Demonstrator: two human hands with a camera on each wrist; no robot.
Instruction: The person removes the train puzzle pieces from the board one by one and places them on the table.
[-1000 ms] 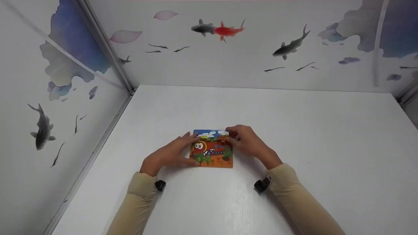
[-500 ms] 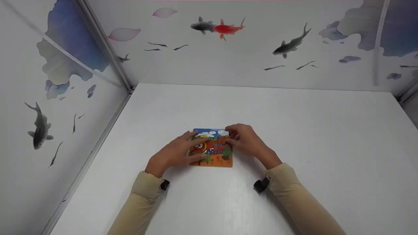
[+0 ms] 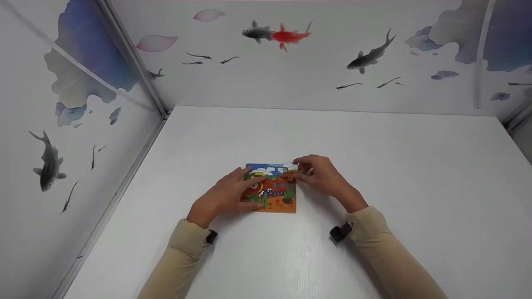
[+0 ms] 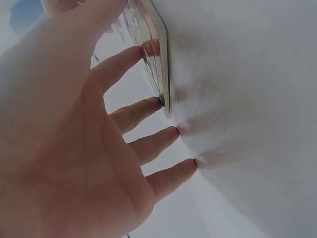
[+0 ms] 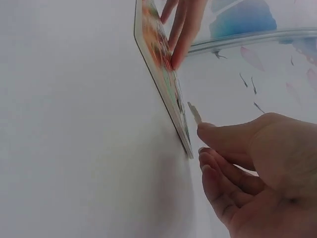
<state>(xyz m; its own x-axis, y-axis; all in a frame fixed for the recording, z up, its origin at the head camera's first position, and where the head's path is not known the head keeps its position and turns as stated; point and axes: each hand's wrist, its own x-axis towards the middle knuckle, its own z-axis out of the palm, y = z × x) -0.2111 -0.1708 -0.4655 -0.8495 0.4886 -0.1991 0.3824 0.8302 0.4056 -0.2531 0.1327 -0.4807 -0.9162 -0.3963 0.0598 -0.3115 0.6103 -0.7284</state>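
L hand (image 3: 224, 194), fingers straight, on left side of puzzle (image 3: 277, 202); R hand (image 3: 323, 176) pinches pc (image 3: 289, 171) abv its far-right corner.

At four o'clock, the right hand (image 5: 247, 176) pinched a thin piece (image 5: 194, 113) just beside the colourful board (image 5: 166, 82), which the left hand (image 5: 187, 32) touched near twelve o'clock.

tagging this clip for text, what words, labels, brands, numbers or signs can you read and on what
No readable text anywhere.
Puzzle board: cartoon picture; any lettering is too small to read.
Black wrist devices: no legible marking.
Back wall: fish pictures, no readable writing.
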